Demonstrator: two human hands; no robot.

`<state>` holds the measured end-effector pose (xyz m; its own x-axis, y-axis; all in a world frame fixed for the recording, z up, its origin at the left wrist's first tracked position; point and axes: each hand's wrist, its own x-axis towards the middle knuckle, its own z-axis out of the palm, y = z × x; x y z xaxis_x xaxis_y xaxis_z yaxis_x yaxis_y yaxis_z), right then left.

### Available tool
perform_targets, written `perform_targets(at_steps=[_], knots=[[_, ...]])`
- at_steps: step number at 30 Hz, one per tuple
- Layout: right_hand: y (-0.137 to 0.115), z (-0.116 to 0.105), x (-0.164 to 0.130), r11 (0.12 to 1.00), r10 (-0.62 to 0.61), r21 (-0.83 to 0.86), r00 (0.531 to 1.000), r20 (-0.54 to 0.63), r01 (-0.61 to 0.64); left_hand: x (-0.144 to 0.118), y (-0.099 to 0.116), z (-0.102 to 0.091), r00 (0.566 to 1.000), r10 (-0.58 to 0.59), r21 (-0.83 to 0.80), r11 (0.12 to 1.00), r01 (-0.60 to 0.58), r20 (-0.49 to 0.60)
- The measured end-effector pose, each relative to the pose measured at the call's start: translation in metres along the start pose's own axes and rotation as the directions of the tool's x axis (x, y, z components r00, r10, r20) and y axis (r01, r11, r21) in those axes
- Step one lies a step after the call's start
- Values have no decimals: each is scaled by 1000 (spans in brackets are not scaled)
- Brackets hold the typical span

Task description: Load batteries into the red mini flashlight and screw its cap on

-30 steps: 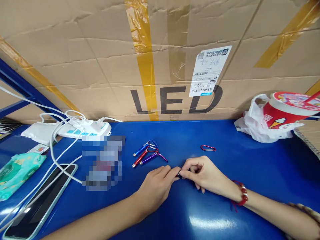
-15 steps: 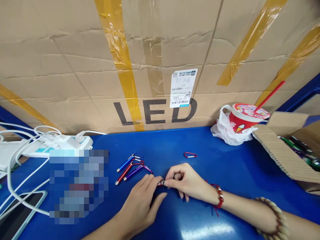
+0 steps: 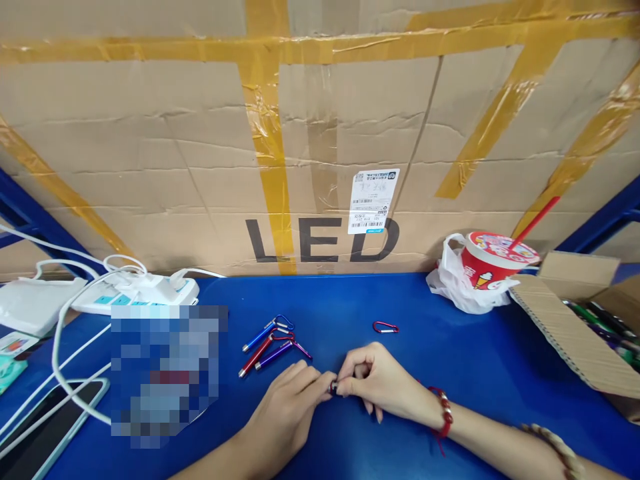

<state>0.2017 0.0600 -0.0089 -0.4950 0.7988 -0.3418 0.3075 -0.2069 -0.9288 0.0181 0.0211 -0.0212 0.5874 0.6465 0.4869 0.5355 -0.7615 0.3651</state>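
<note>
My left hand (image 3: pixel 287 410) is closed, thumb against fingers, around a small silver-and-dark piece (image 3: pixel 334 387) that is mostly hidden. Thumb and forefinger of my right hand (image 3: pixel 377 380) pinch the same piece from the right, so the fingertips of both hands meet. Beyond the left hand lie three slim metal keychain flashlights with carabiner clips: a blue one (image 3: pixel 258 337), a red one (image 3: pixel 255 358) and a purple one (image 3: pixel 274 355). A loose red carabiner (image 3: pixel 385 327) rests on the blue tabletop (image 3: pixel 340 307) beyond my right hand.
A large cardboard box (image 3: pixel 210 167) walls off the back. On the right are a red cup (image 3: pixel 493 263) in a plastic bag and an open carton (image 3: pixel 565 333) of pen-like items. At left are a power strip (image 3: pixel 165 290), white cables, a phone (image 3: pixel 50 427) and a blurred-out patch.
My left thumb, spread away from the fingers before, has closed in to the small piece. My right hand keeps its pinch. The camera view has tilted up, so everything sits lower.
</note>
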Motion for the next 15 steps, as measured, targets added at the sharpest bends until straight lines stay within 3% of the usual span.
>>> perform_targets(at_steps=[9,15], knots=[[0,2,0,997,-21,-71,1000,3,21,-4,-2,3,994,49,55,998,-44,-95],[0,3,1,995,-41,-95,999,2,41,-1,2,1,992,-2,75,997,11,-125]])
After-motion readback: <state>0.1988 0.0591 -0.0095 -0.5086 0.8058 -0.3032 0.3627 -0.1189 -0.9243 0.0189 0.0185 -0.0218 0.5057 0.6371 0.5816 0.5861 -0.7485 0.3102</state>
